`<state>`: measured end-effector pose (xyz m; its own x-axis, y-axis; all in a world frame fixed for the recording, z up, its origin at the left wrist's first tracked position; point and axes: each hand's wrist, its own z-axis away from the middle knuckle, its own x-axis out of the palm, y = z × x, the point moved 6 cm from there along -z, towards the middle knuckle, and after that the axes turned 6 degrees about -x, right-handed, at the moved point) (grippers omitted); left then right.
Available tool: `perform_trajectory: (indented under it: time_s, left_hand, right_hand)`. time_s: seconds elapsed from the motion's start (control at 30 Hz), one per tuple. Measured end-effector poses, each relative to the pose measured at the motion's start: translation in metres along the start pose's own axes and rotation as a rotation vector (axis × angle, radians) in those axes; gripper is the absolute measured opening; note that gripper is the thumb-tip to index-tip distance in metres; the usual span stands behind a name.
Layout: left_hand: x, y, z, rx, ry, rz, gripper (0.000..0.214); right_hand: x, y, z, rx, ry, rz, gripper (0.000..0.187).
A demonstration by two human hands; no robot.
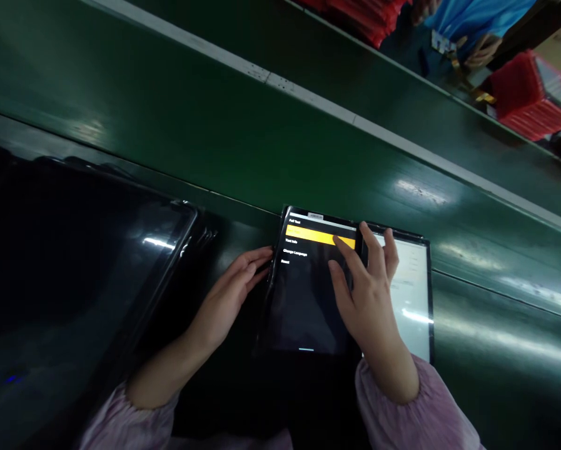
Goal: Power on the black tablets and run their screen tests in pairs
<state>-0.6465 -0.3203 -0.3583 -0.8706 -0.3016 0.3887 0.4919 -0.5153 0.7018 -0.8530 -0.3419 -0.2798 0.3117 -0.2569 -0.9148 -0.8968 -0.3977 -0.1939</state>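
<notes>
A tablet [303, 300] with a dark menu on its screen lies on the green bench in front of me. One menu row is highlighted yellow, and the index fingertip of my right hand [369, 294] is on that row. The fingers of my right hand are spread, holding nothing. My left hand [236, 287] rests at the tablet's left edge, fingers stretched out together and touching its side. Right beside it lies a second tablet [414, 300] with a bright white screen, partly covered by my right hand and forearm.
A large dark glossy panel [74, 262] fills the left side. Beyond the pale bench strip [308, 97], a co-worker's hands [484, 50] handle a small part. Red stacks [524, 94] stand near them, and more red items [359, 15] lie at the top.
</notes>
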Motion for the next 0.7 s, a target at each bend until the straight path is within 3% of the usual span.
perform_trajectory:
  time_s: [0.3,0.7]
  left_hand:
    - [-0.002,-0.001,0.0,-0.007,-0.003,-0.01,0.027]
    - [-0.003,-0.001,0.0,0.006,-0.008,-0.048,0.029]
  right_hand:
    - [-0.018,0.007,0.017,0.003,0.046,-0.009,0.032]
    - [0.0,-0.008,0.019,-0.011,-0.035,-0.048,0.037]
